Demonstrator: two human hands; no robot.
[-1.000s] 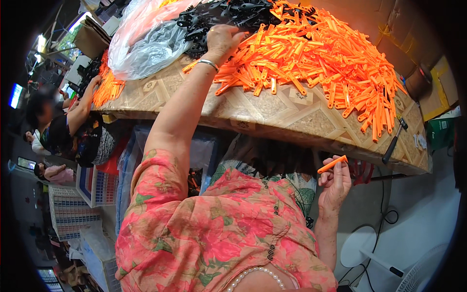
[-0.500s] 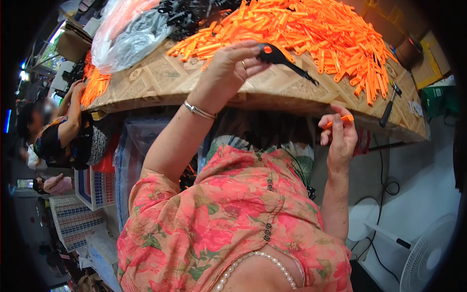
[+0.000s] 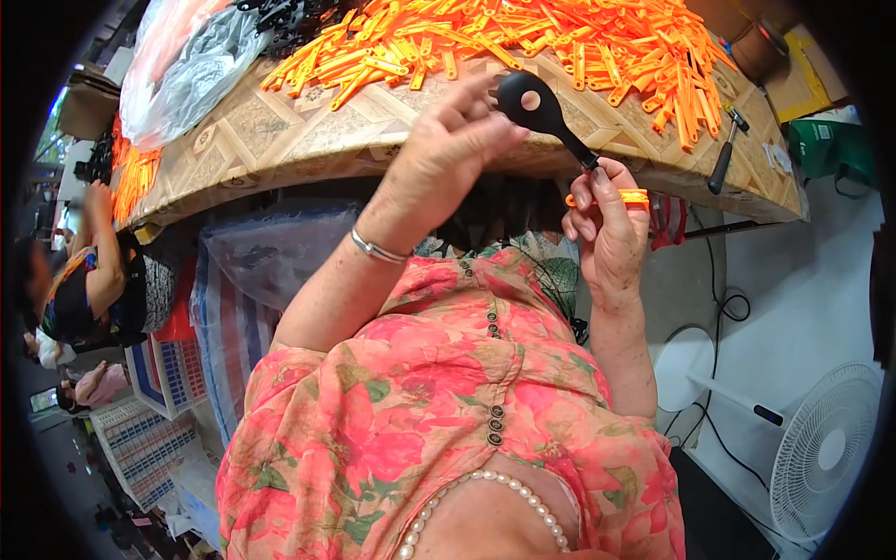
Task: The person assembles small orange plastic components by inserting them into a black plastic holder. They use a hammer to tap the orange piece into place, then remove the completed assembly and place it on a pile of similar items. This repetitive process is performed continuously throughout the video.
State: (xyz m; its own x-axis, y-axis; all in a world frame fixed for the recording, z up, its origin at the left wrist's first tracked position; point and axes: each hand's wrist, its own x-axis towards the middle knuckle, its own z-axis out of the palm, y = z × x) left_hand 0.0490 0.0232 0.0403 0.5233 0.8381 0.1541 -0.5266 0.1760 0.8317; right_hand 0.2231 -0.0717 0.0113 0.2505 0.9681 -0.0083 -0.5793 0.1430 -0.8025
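A black pasta server [image 3: 537,105] with a round hole in its head is tilted above the table's front edge, its narrow neck running down to my right hand [image 3: 613,233]. The thumb and fingertips of that hand close at the neck's end. An orange plastic handle piece [image 3: 635,198], perhaps more than one, is also tucked in those fingers. Close against the server's toothed head is my left hand [image 3: 448,154], fingers spread and slightly blurred, not wrapped round it. Whether its fingertips still touch the head, I cannot tell.
Orange handle pieces [image 3: 597,47] lie heaped on the patterned table [image 3: 271,140]. Black parts [image 3: 294,28] and plastic bags [image 3: 191,70] are at the far left. A hammer [image 3: 723,154] lies at right; a white fan [image 3: 826,448] stands below. A co-worker [image 3: 89,280] sits at left.
The black server has turned, and its neck end now meets my right hand, which has moved up and left. My left hand's fingers have spread from their grip on the head.
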